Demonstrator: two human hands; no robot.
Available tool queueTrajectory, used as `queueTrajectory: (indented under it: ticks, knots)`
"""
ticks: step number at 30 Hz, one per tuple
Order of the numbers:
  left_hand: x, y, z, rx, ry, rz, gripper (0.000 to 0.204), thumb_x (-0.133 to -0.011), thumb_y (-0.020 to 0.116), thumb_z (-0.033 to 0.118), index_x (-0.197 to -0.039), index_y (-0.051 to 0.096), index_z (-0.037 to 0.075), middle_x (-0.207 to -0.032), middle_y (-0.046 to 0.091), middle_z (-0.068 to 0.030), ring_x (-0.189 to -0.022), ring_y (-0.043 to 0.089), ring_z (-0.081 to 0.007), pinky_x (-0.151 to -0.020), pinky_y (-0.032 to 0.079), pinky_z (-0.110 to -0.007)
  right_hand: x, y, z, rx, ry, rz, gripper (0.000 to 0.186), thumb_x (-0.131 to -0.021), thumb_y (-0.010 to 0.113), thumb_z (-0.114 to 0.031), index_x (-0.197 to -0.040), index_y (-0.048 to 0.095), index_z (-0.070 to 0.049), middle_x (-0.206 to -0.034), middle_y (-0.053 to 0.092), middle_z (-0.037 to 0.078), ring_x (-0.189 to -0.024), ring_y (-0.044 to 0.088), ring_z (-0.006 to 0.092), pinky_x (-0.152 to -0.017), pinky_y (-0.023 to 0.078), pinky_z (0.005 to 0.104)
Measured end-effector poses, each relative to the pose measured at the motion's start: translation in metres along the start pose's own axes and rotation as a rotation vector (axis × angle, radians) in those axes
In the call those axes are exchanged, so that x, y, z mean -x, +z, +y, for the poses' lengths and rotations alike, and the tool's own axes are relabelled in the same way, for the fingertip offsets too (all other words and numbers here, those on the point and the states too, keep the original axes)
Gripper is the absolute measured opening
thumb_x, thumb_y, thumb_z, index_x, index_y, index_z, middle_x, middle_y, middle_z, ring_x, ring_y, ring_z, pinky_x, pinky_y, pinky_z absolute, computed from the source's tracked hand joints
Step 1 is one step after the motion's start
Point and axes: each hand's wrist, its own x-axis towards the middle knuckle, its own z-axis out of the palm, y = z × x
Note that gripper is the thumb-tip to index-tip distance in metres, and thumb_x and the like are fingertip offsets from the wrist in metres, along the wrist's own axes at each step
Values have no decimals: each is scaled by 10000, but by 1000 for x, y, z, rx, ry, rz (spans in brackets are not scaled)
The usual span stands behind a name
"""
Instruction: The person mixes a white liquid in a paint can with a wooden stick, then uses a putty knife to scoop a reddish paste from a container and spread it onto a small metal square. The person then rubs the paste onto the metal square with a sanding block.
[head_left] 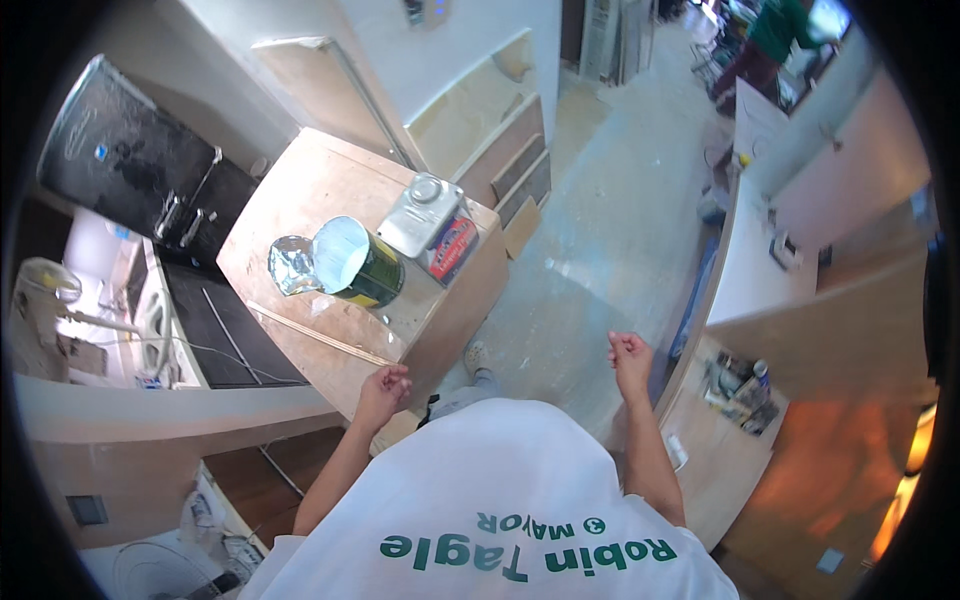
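Observation:
My left hand (pixel 383 390) is loosely curled at the near edge of a bare wooden cabinet top (pixel 300 210), holding nothing that I can see. My right hand (pixel 629 352) hangs in the air over the dusty floor, its fingers closed into a loose fist with nothing in it. On the cabinet top an open green paint can (pixel 362 262) holds white liquid, with a crumpled foil piece (pixel 290 265) against its left side. Behind it stands a rectangular metal tin (pixel 432 222) with a round cap. A thin wooden strip (pixel 310 333) lies near my left hand.
A black sink with a tap (pixel 185 215) and a dark cooktop (pixel 235 335) lie to the left. A white counter (pixel 760 265) with small items runs along the right. Another person in green (pixel 780 35) stands far back. A white fan (pixel 160 570) sits at lower left.

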Motion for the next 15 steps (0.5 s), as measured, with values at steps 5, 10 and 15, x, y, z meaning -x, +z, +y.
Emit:
queueTrajectory:
  ticks: [5, 10, 15]
  knots:
    - [-65, 1, 77, -132, 172, -20, 600, -945, 786, 178, -1438, 547, -66, -1209, 723, -169, -1046, 709, -212, -903, 592, -347, -66, 102, -104, 108, -178, -433, 182, -981, 744, -151, -1063, 757, 12, -855, 732, 66, -706, 654, 118, -656, 527, 276]
    - [-120, 14, 99, -162, 263, 26, 1149, -790, 916, 278, -1659, 232, -35, -1436, 601, -259, -1229, 656, -312, -955, 578, -390, -93, 193, -201, 240, -322, -672, 729, -859, 824, -47, -1525, 531, -93, -1274, 683, 145, -1004, 696, 199, -888, 581, 341]
    - [-143, 26, 140, -135, 169, 14, 1270, -755, 932, 312, -1671, 128, -46, -1491, 541, -305, -1326, 608, -378, -1064, 536, -411, -135, 252, -255, 531, -367, -889, 1217, -673, 949, -76, -1689, 287, -174, -1574, 507, 156, -1355, 562, 279, -1082, 520, 437]
